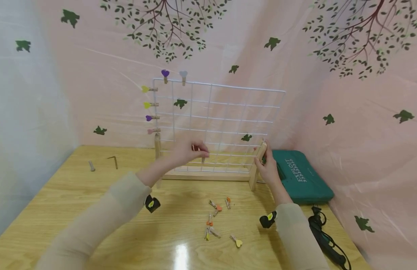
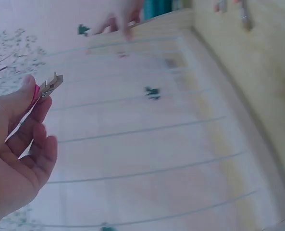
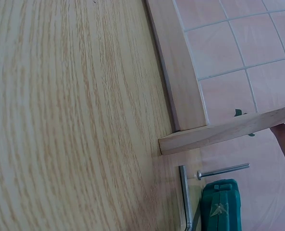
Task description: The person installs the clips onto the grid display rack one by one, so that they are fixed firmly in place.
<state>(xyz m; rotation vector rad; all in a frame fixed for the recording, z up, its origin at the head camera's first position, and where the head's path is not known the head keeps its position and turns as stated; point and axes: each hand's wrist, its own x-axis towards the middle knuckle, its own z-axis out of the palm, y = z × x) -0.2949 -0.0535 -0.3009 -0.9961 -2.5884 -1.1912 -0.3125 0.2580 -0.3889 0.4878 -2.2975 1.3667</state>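
Pale pink cloth [image 1: 127, 93] printed with leaves and branches hangs behind a wood-grain bench [image 1: 76, 187]. At the bench's right side lies a green case [image 1: 307, 183], closed, so its contents cannot be seen; a black corded tool [image 1: 324, 240] lies in front of it. Between the case and the bench's left edge stands a white wire grid [image 1: 211, 85] on a wooden base [image 1: 208, 175]. Bare bench stretches from that base toward the person, with loose clips [image 1: 238, 242] scattered on it. Six heart-topped clips are fixed to the grid: purple and pale blue along the top edge; two yellow, one purple and one pink down the left.

Of the hands, the left hand [image 1: 188, 152] pinches a small wooden clothespin [image 2: 50, 85] with a bright pink end between thumb and forefinger, its other fingers loosely bent, before the grid's lower part. The right hand [image 1: 270, 165] grips the right wooden post [image 1: 254, 176], thumb in front.
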